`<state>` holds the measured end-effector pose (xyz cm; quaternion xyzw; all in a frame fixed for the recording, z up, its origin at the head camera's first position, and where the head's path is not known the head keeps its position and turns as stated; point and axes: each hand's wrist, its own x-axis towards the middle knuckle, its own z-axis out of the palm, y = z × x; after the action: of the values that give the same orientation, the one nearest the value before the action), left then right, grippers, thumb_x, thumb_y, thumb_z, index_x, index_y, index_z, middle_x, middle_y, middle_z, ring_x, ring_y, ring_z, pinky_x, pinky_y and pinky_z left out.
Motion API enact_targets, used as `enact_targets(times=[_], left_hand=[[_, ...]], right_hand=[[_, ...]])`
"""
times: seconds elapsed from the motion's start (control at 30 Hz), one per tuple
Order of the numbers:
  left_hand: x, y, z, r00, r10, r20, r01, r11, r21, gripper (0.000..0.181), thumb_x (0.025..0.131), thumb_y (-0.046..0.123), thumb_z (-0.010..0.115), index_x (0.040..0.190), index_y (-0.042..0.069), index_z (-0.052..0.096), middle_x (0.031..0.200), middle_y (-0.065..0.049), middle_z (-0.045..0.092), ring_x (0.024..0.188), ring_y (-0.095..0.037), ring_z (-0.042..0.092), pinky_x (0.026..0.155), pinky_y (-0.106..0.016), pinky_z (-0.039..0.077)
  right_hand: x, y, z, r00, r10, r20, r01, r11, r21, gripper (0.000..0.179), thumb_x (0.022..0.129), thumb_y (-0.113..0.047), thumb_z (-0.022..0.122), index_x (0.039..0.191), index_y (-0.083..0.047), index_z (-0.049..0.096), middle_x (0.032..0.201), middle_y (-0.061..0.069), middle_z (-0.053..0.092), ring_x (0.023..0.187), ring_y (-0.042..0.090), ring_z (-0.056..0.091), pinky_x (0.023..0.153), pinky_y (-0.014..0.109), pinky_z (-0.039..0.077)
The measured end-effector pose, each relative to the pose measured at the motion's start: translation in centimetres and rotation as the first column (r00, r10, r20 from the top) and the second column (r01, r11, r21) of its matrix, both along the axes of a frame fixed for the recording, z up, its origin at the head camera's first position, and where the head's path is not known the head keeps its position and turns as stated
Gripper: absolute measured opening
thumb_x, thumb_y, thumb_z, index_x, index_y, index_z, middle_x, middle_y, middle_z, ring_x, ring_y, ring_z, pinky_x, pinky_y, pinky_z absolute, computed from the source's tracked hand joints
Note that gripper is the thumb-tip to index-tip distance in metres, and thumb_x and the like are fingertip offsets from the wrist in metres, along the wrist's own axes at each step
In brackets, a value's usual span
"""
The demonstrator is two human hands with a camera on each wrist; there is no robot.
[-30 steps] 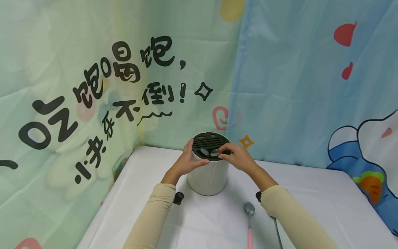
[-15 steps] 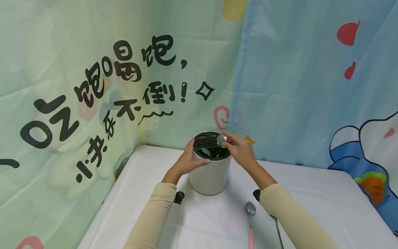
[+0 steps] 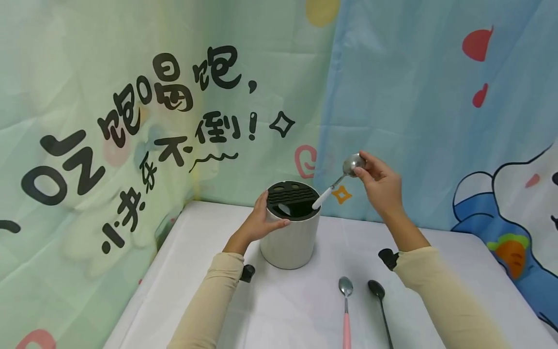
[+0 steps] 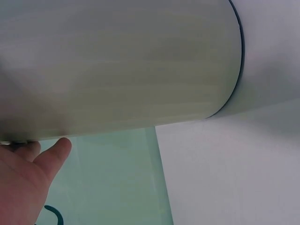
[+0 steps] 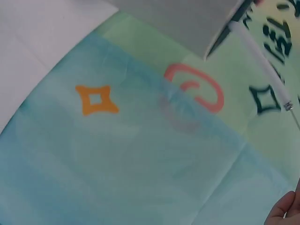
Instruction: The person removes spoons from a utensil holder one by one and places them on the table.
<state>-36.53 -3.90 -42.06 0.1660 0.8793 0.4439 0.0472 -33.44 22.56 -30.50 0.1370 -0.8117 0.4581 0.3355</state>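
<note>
My right hand [image 3: 383, 184] pinches the bowl of a white-handled spoon [image 3: 337, 180], up and to the right of the holder. The handle slants down, its tip overlapping the rim's right edge in the head view; the right wrist view shows the white handle [image 5: 262, 63] beside the rim. A white cylindrical utensil holder [image 3: 288, 245] with a black slotted top stands upright on the table. My left hand [image 3: 257, 224] grips its upper left side, thumb across the front. Another spoon's silver bowl [image 3: 284, 209] shows in the top's front opening.
On the white-covered table [image 3: 287, 310] lie a pink-handled spoon [image 3: 346, 320] and, to its right, a black spoon [image 3: 381, 305]. Printed cloth [image 3: 414, 106] hangs closely behind the table and along its left side.
My right hand has drawn the white-handled spoon up and to the right, out of the holder's front opening. My left hand stays on the holder. The black spoon's bowl has come into view.
</note>
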Motion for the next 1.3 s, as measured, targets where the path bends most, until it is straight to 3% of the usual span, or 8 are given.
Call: enact_targets(times=[0.1, 0.27, 0.43, 0.57, 0.67, 0.8, 1.07, 1.3], left_hand=[[-0.1, 0.1, -0.1, 1.000, 0.001, 0.001, -0.001, 1.000, 0.001, 0.107, 0.077, 0.051, 0.066, 0.148, 0.013, -0.003, 0.154, -0.010, 0.001, 0.139, -0.031, 0.016, 0.109, -0.049, 0.023], [-0.1, 0.1, -0.2, 1.000, 0.008, -0.006, -0.008, 1.000, -0.007, 0.107, 0.076, 0.052, 0.066, 0.148, 0.011, -0.002, 0.154, -0.010, 0.001, 0.139, -0.031, 0.015, 0.109, -0.049, 0.023], [0.0, 0.0, 0.0, 1.000, 0.016, -0.014, -0.016, 1.000, -0.008, 0.106, 0.077, 0.050, 0.066, 0.148, 0.011, -0.002, 0.154, -0.011, 0.001, 0.139, -0.031, 0.016, 0.109, -0.049, 0.022], [0.0, 0.0, 0.1, 1.000, 0.022, -0.008, -0.022, 1.000, 0.000, 0.105, 0.077, 0.049, 0.067, 0.148, 0.012, -0.002, 0.154, -0.010, 0.001, 0.139, -0.031, 0.015, 0.109, -0.049, 0.022], [0.1, 0.1, 0.0, 1.000, 0.021, 0.001, -0.021, 1.000, -0.002, 0.106, 0.077, 0.050, 0.067, 0.148, 0.013, -0.002, 0.154, -0.010, 0.001, 0.140, -0.030, 0.015, 0.109, -0.049, 0.022], [0.3, 0.2, 0.0, 1.000, 0.016, -0.001, -0.016, 1.000, -0.005, 0.106, 0.077, 0.050, 0.067, 0.148, 0.012, -0.002, 0.154, -0.010, 0.001, 0.140, -0.030, 0.014, 0.109, -0.050, 0.022], [0.2, 0.1, -0.1, 1.000, 0.005, -0.007, -0.005, 1.000, 0.020, 0.106, 0.077, 0.048, 0.067, 0.148, 0.011, -0.002, 0.154, -0.011, 0.001, 0.140, -0.031, 0.014, 0.109, -0.050, 0.021], [0.1, 0.1, -0.1, 1.000, 0.009, -0.004, -0.009, 1.000, 0.025, 0.105, 0.078, 0.046, 0.067, 0.148, 0.012, -0.003, 0.154, -0.011, 0.001, 0.139, -0.031, 0.015, 0.109, -0.050, 0.022]], right_hand=[[0.5, 2.0, 0.3, 0.999, -0.016, 0.050, 0.018, 0.999, -0.035, 0.038, 0.086, -0.003, 0.060, 0.124, 0.000, 0.056, 0.080, -0.024, 0.052, 0.079, -0.013, 0.052, 0.070, 0.001, 0.041], [1.9, 5.5, -0.7, 0.985, -0.060, 0.161, 0.056, 0.998, 0.027, 0.039, 0.090, -0.010, 0.056, 0.127, 0.001, 0.051, 0.083, -0.027, 0.050, 0.084, -0.015, 0.049, 0.071, 0.000, 0.040], [3.8, 9.1, -3.1, 0.931, -0.145, 0.336, 0.086, 0.979, 0.184, 0.043, 0.094, -0.023, 0.051, 0.131, -0.002, 0.048, 0.091, -0.008, 0.054, 0.083, -0.016, 0.042, 0.078, 0.015, 0.046], [5.2, 11.6, -5.4, 0.865, -0.167, 0.474, 0.046, 0.966, 0.256, 0.045, 0.096, -0.024, 0.046, 0.134, 0.000, 0.043, 0.100, 0.014, 0.055, 0.096, 0.013, 0.054, 0.083, 0.049, 0.046], [6.1, 13.0, -7.2, 0.817, -0.151, 0.557, -0.009, 0.962, 0.274, 0.044, 0.097, -0.020, 0.045, 0.134, 0.003, 0.041, 0.110, 0.029, 0.053, 0.105, 0.041, 0.050, 0.084, 0.057, 0.043], [7.0, 14.6, -9.2, 0.744, -0.148, 0.652, -0.090, 0.944, 0.318, 0.043, 0.095, -0.014, 0.047, 0.132, 0.006, 0.041, 0.109, 0.030, 0.056, 0.095, 0.038, 0.057, 0.080, 0.056, 0.045], [7.3, 15.5, -13.2, 0.650, -0.190, 0.735, -0.180, 0.902, 0.393, 0.038, 0.088, -0.003, 0.052, 0.122, 0.013, 0.048, 0.100, 0.028, 0.060, 0.084, 0.028, 0.057, 0.069, 0.041, 0.049], [7.1, 15.2, -16.1, 0.624, -0.174, 0.762, -0.229, 0.891, 0.391, 0.035, 0.083, 0.000, 0.052, 0.115, 0.015, 0.053, 0.090, 0.019, 0.063, 0.076, 0.021, 0.057, 0.063, 0.033, 0.047]])
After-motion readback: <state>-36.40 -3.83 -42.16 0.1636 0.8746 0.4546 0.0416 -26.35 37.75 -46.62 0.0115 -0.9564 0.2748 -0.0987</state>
